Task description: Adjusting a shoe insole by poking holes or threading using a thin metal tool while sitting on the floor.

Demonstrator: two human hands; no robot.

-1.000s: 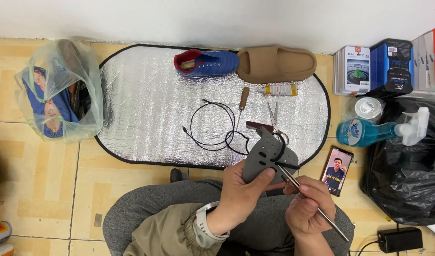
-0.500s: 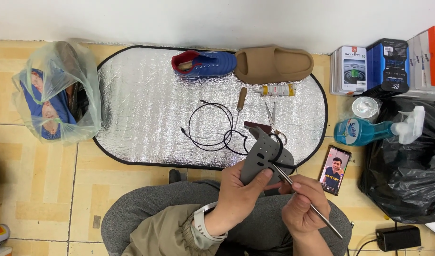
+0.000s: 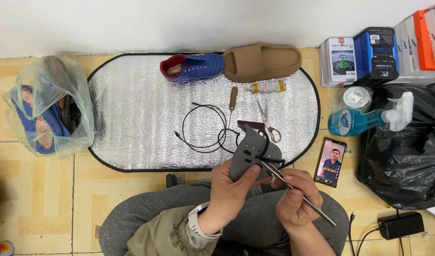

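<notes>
Our left hand (image 3: 234, 182) has a closed grip on the grey piece (image 3: 253, 151) (it has holes), held over our lap at the mat (image 3: 132, 118) edge. Our right hand (image 3: 295, 199) pinches a metal needle (image 3: 298, 193) against it. Black cord (image 3: 203, 128) runs from the piece onto the mat, near the scissors (image 3: 267, 121).

Boxes (image 3: 383, 54) top right; lit phone screen (image 3: 331, 162) below.
</notes>
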